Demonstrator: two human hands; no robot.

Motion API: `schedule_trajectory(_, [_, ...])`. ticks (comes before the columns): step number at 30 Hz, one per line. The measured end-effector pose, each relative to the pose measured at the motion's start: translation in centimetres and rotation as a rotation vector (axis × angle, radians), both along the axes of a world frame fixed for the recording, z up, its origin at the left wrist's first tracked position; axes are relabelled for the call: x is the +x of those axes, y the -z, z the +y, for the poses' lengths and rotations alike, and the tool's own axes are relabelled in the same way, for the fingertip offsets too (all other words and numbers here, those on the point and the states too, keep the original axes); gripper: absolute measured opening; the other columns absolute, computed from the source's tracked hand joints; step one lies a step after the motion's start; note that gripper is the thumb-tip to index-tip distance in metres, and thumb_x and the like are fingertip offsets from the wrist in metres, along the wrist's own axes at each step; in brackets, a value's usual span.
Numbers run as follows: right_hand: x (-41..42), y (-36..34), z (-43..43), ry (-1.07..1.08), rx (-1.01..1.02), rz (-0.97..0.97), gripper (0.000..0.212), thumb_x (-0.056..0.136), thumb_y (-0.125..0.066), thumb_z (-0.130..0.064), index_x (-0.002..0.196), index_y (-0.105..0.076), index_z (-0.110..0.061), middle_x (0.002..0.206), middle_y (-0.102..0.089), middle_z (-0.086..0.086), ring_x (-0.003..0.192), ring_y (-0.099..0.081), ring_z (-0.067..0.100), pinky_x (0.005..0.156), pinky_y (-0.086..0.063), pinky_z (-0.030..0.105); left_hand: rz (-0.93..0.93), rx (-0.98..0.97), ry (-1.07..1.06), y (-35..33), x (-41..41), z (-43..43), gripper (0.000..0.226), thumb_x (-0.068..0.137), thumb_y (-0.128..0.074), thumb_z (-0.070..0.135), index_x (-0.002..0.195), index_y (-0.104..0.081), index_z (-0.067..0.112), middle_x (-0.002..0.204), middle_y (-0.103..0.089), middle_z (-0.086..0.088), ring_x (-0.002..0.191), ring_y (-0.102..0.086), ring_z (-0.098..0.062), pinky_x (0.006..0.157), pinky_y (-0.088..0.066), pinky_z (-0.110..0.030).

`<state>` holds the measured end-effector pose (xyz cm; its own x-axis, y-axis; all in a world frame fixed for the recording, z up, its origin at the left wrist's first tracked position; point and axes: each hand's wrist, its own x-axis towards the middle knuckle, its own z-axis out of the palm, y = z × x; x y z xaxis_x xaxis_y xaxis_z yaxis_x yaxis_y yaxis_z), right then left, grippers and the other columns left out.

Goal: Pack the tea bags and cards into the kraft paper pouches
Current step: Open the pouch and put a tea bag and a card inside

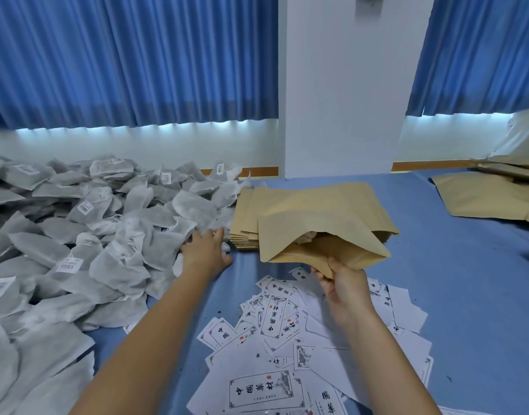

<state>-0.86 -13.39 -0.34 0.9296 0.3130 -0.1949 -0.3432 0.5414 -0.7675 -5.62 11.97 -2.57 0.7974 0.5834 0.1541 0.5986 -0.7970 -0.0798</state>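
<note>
- Nearest you, thin white cards (269, 322) with black print lie scattered on the blue cloth (454, 280); the frame's bottom edge cuts some off.
- Your right hand (344, 284) pinches the lower lip of a matte, creased kraft pouch (323, 232). Its mouth gapes toward you, and something pale inside is hard to make out.
- The pouch hangs over a flat pouch stack (246, 214).
- Your left hand (207, 250), well apart, rests with fairly straight fingers on the heap of fibrous grey tea bags (107, 235).

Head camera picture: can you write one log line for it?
left hand: touching tea bag pile | right hand: holding open pouch, something inside | cards: loose on table
</note>
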Motion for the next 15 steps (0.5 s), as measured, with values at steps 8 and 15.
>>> schedule_trajectory(8, [0.0, -0.2, -0.2, -0.009, -0.003, 0.022, 0.029, 0.097, -0.045, 0.003, 0.126, -0.051, 0.004, 0.09, -0.061, 0.01, 0.07, -0.058, 0.021, 0.047, -0.05, 0.016, -0.306, 0.146, -0.022, 2.1, -3.4, -3.6, 0.068, 0.081, -0.055, 0.049, 0.138, -0.033, 0.021, 0.125, -0.049, -0.009, 0.114, -0.042, -0.029, 0.071, -0.048, -0.038])
schedule_trajectory(15, [-0.5, 0.0, -0.6, -0.015, -0.013, 0.033, 0.032, 0.097, -0.046, 0.002, 0.129, -0.05, 0.001, 0.1, -0.061, 0.011, 0.073, -0.059, 0.02, 0.051, -0.052, 0.017, -0.209, 0.003, -0.129, 1.3, -5.6, -5.6, 0.057, 0.084, -0.054, 0.053, 0.135, -0.033, 0.034, 0.131, -0.037, -0.004, 0.113, -0.039, -0.033, 0.069, -0.051, -0.036])
